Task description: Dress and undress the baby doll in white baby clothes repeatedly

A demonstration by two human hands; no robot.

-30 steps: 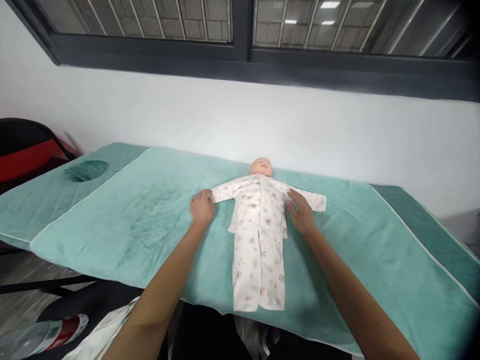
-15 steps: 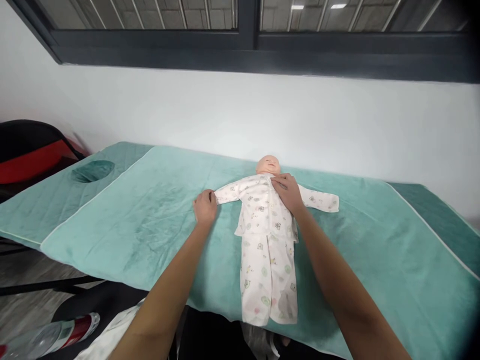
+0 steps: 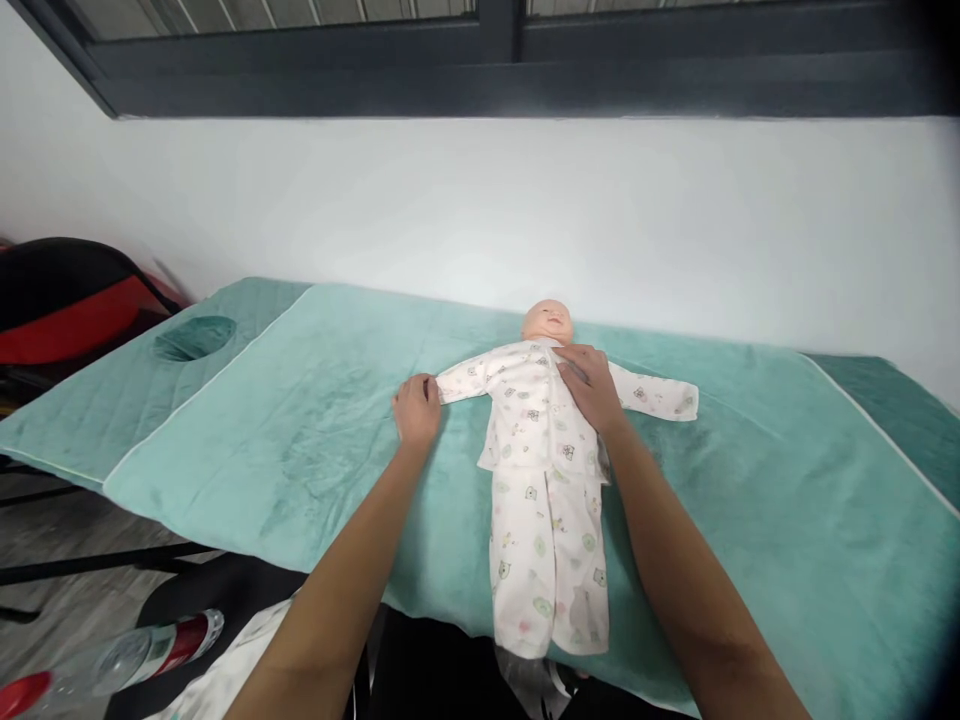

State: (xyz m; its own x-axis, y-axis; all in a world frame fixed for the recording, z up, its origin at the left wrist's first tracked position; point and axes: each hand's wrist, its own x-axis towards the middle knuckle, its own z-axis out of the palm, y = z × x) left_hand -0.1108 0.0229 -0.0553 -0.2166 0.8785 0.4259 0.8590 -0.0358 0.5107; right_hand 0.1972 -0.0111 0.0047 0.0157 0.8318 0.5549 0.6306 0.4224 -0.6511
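A baby doll (image 3: 547,320) lies on its back, dressed in a white long-sleeved top (image 3: 525,420) and white trousers (image 3: 547,560) with small animal prints. Its arms are spread out to the sides. At the cuff of the sleeve on the left, my left hand (image 3: 418,408) is closed around the sleeve end, and whatever lies inside the fingers is hidden. My right hand (image 3: 591,385) rests on the doll's upper chest just below the neck, fingers stretched out over the shirt front and part of the collar covered. The other sleeve (image 3: 656,395) lies flat to the right.
A padded table with a green cover (image 3: 315,430) carries the doll, and a face hole (image 3: 196,338) opens at its left end. Behind it rise a white wall and a dark window frame. A red-and-black chair (image 3: 67,310) and a plastic bottle (image 3: 127,660) are at the left.
The view has tilted slightly down and turned a little left, so everything sits a bit further right. Both hands keep their places on the sleeve end and chest.
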